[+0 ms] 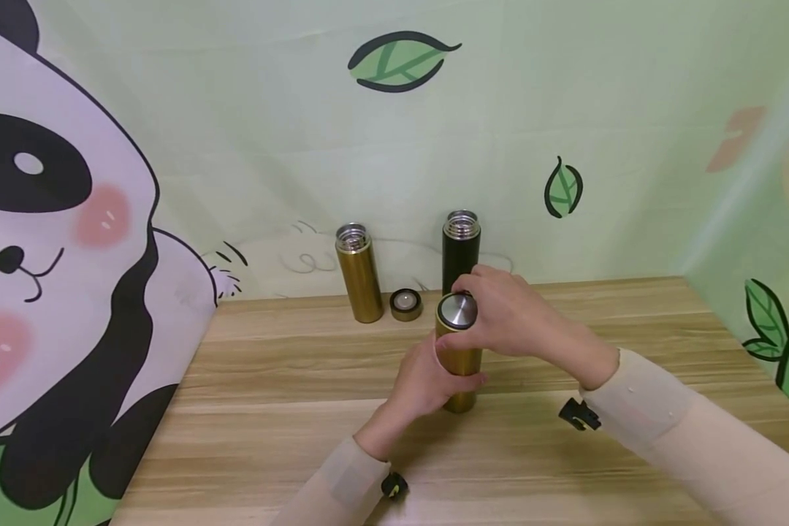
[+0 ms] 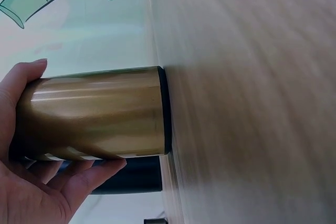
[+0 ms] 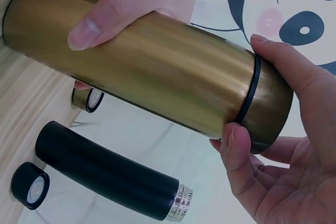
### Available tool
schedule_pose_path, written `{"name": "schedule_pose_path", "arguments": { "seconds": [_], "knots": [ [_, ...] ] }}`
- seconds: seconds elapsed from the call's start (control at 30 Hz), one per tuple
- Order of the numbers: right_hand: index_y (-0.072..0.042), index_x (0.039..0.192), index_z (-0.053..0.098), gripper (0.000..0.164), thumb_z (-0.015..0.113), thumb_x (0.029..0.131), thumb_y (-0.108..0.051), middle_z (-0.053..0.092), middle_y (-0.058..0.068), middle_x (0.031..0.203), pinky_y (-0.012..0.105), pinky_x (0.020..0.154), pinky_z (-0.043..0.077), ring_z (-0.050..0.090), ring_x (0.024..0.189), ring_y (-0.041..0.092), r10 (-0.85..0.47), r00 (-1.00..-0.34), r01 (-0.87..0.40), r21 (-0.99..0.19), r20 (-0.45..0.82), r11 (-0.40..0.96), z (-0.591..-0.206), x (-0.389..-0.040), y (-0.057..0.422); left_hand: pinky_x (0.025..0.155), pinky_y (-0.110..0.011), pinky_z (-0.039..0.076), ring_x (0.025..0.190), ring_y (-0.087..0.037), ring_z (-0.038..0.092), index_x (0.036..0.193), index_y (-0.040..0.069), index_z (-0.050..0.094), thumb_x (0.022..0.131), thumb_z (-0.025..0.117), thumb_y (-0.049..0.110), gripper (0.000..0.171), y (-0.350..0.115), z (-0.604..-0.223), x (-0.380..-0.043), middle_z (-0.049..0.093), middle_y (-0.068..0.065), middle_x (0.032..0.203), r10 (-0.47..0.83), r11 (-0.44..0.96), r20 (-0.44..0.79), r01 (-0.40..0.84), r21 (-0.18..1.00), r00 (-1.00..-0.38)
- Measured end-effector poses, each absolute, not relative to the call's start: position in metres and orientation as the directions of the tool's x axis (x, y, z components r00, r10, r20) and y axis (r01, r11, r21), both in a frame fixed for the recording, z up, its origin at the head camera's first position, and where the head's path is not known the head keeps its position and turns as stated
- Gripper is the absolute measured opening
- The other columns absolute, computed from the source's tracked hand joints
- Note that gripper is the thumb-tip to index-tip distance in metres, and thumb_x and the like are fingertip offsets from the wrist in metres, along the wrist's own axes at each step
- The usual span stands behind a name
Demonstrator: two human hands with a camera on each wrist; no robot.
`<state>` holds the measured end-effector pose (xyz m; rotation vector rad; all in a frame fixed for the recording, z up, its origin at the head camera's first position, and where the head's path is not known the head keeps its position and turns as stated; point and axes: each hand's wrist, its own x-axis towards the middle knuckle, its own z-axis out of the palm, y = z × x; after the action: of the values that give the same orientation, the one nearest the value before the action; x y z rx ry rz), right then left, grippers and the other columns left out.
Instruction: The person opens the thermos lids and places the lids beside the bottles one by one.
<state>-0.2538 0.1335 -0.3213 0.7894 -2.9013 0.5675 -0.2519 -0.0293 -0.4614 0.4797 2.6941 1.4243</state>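
A gold thermos flask (image 1: 462,359) stands upright on the table, its lid (image 3: 274,103) sitting on top with a steel disc in the crown. My left hand (image 1: 422,380) wraps round the body; in the left wrist view the black base rim meets the tabletop. The lid is gripped by my right hand (image 1: 509,310), thumb on one side and fingers on the other. In the right wrist view a black ring shows between lid and body. Behind stands an open black flask (image 1: 460,252), its lower part hidden by the gold one and my right hand.
An open gold flask (image 1: 360,285) stands back left, with a loose gold lid (image 1: 405,305) beside it. A loose black lid (image 3: 30,186) lies near the black flask's base. The wooden table (image 1: 269,424) meets a printed cloth backdrop (image 1: 269,146) at its rear edge.
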Motion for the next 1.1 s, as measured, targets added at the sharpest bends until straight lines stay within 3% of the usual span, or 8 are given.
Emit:
{"name": "schedule_pose_path", "arguments": {
  "seconds": [0.53, 1.1],
  "knots": [
    [-0.002, 0.120, 0.072, 0.074, 0.091, 0.071, -0.054, 0.062, 0.003, 0.095, 0.031, 0.068, 0.049, 0.058, 0.081, 0.018, -0.529, -0.826, -0.563, -0.298, 0.194, 0.770, -0.3215, -0.2578, 0.1356, 0.092, -0.040, 0.054, 0.106, -0.017, 0.066, 0.140, 0.019, 0.051, 0.076, 0.088, 0.049, 0.080, -0.0301, -0.4623, -0.2530, 0.070, 0.000, 0.121, 0.307, 0.541, 0.104, 0.263, 0.799, -0.946],
    [-0.001, 0.123, 0.072, 0.073, 0.089, 0.074, -0.052, 0.061, 0.003, 0.099, 0.031, 0.072, 0.052, 0.059, 0.084, 0.017, -0.580, -0.791, -0.612, -0.296, 0.196, 0.734, -0.3220, -0.2623, 0.1392, 0.096, -0.043, 0.053, 0.111, -0.020, 0.066, 0.145, 0.021, 0.048, 0.078, 0.088, 0.047, 0.082, -0.0298, -0.4608, -0.2554, 0.068, -0.001, 0.126, 0.318, 0.555, 0.092, 0.264, 0.789, -0.944]
  ]
}}
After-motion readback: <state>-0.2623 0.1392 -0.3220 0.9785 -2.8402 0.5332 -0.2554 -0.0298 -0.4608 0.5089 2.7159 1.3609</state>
